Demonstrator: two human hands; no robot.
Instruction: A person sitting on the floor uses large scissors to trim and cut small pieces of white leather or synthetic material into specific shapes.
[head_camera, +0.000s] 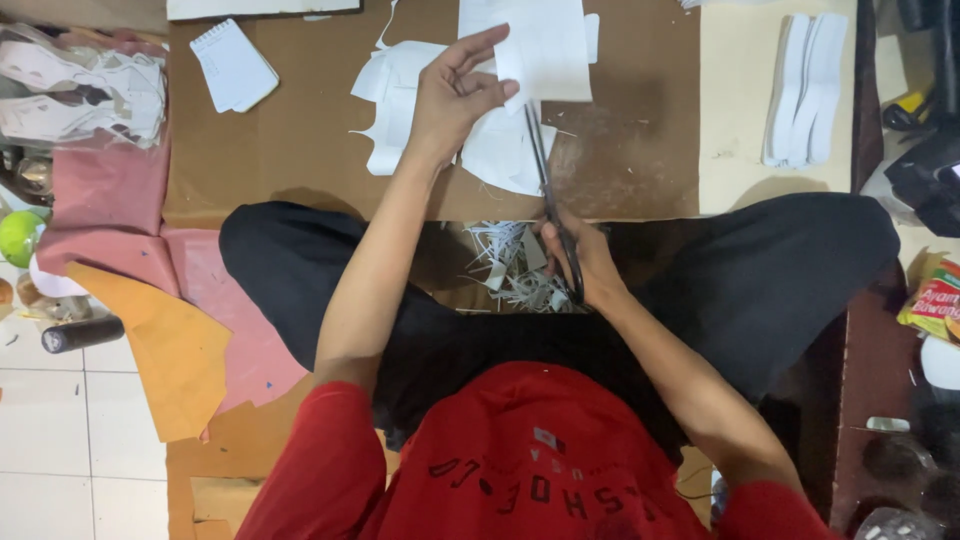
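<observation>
With cut pieces (400, 90) piled at 11 o'clock, the left hand (455, 95) pinched a sheet (545, 50) while the right hand (590, 262) gripped scissors (550, 200) mid-cut (trimmings (515, 270) below), more evidently remaining.

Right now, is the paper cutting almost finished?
Partly. Cut white shapes lie on the cardboard and scraps are piled in the lap. The right hand works scissors into a white sheet held by the left hand, still uncut.
</observation>
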